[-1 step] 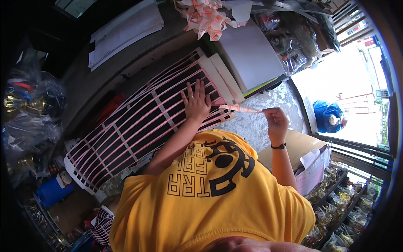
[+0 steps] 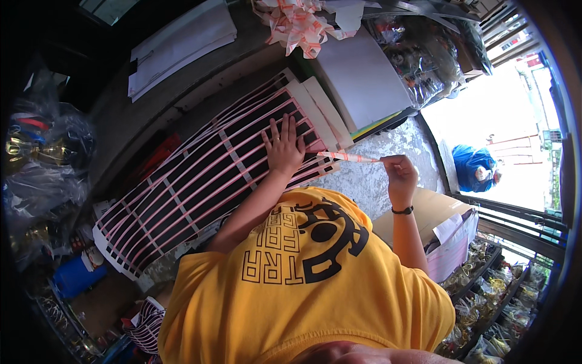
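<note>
A long black sheet [image 2: 200,161] crossed by pale pink strips and grey bands lies slantwise on the worktop, with a white end piece at its right. My left hand [image 2: 285,149] rests flat near that right end, fingers spread, a ring on one of them. From the sheet's edge beside it, a thin white strip with orange marks [image 2: 348,158] stretches rightward. Its free end is pinched between the fingertips of my right hand [image 2: 400,178], which is raised off the worktop and wears a dark wristband.
Crumpled orange-and-white strips [image 2: 297,30] are heaped at the back. White boards [image 2: 364,79] lie beyond the sheet, with plastic-wrapped goods [image 2: 418,57] beside them. A cardboard box [image 2: 424,221] stands near my right forearm. Bagged trophies [image 2: 42,145] are at far left, a blue container [image 2: 79,276] below.
</note>
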A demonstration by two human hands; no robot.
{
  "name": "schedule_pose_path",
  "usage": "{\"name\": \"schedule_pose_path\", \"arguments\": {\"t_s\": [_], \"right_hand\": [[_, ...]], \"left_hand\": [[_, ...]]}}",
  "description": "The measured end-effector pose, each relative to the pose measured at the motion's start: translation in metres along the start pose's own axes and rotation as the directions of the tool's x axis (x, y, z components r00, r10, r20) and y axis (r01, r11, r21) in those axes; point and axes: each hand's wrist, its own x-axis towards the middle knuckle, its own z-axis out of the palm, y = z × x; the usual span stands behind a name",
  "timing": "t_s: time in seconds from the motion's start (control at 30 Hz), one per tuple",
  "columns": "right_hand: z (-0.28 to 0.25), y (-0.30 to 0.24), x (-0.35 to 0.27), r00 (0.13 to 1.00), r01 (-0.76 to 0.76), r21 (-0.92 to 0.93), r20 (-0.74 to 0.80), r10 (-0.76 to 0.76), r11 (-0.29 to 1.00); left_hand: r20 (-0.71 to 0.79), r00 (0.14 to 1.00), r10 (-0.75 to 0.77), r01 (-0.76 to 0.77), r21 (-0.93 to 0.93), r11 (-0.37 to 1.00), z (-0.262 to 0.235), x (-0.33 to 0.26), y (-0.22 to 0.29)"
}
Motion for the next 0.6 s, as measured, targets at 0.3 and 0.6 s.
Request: {"name": "schedule_pose_path", "arguments": {"t_s": [0.3,0.6], "right_hand": [[-0.108,0.010,0.041,0.909,0.207,0.285,-0.410,-0.076,0.936],[-0.145,0.002,0.032,0.954,0.051,0.123,-0.299,-0.012,0.991]], "left_hand": [[0.030,1.000,-0.006,0.005,0.041,0.999,0.001,0.009,0.000],[0.024,1.000,0.002,-0.004,0.067,0.998,0.003,0.008,0.002]]}}
